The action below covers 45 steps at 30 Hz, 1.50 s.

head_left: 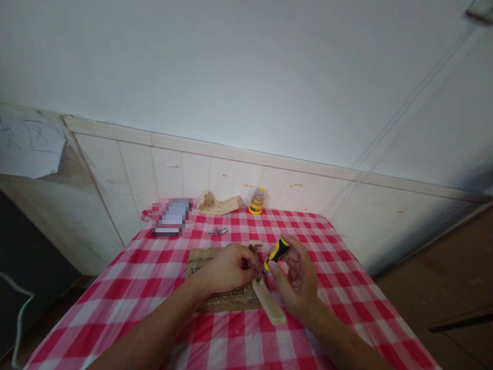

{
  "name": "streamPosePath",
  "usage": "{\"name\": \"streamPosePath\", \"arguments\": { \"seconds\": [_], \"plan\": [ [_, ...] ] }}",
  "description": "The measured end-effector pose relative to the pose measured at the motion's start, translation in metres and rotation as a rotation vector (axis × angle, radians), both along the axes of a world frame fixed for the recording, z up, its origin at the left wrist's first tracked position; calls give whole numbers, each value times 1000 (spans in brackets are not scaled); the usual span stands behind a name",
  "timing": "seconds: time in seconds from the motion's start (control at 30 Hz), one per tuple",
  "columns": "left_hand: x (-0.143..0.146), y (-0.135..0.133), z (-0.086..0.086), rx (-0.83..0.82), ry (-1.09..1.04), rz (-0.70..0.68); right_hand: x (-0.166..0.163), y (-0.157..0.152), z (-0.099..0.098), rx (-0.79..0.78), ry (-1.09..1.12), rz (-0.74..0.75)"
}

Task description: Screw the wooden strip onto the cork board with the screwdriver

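Observation:
My right hand (295,280) is closed round a black and yellow screwdriver (277,252), its tip pointing down and left. My left hand (227,268) is pinched at the screwdriver's tip, on something too small to make out. Below both hands a pale wooden strip (269,304) lies on a piece of brown cardboard (223,300), on the red and white checked tablecloth (146,277).
At the far edge of the table stand a curved wooden piece (217,204), a yellow bit holder (257,200) and a blurred grey object (172,217). A few loose screws (219,232) lie behind the cardboard. White panelled wall (165,169) behind; wooden floor (442,288) to the right.

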State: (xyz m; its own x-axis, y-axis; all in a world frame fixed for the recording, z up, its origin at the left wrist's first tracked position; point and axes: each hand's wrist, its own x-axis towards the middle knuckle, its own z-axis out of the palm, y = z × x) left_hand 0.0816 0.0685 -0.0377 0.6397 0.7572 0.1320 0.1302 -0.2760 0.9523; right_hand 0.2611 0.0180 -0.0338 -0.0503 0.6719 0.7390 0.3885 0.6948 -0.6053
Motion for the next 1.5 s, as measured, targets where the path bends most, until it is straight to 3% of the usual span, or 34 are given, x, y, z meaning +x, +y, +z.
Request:
{"name": "streamPosePath", "arguments": {
  "seconds": [0.43,0.73,1.0,1.27,1.5],
  "plan": [
    [-2,-2,9,123,133,-38,-4,-4,4,-1,-47,132],
    [-3,-5,19,48,192,-3,-2,-3,-2,60,-124,6],
    [-3,0,6,18,62,-15,0,-1,-4,92,-135,-66],
    [-2,6,2,-83,-23,188,-1,0,-4,90,-123,-91],
    [-1,8,-2,-96,-57,141,-1,0,-8,77,-70,-49]
  ]
}}
